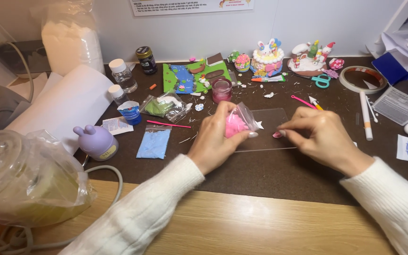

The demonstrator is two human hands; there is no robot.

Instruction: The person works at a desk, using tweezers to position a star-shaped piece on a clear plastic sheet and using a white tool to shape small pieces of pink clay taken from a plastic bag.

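White sleeves are seen at the near edge of the counter (242,222), where a pale wooden strip meets a dark brown mat (270,177). A small clear bag of pink clay (236,123) is gripped by the left hand (216,139), with the fingers curled around it and the bag's open end turned toward the right. A small piece of pink clay (277,134) is pinched between the thumb and fingertips of the right hand (319,134), just beside the bag and over a clear plastic sheet (272,118) laid flat on the mat. A flat bag of blue clay (153,143) and a lilac rabbit-eared container (97,140) are located left of the left hand. A pink-lidded jar (222,89) is positioned beyond the bag. Finished clay models (267,57) are lined up along the wall, with teal scissors (323,80) near them.
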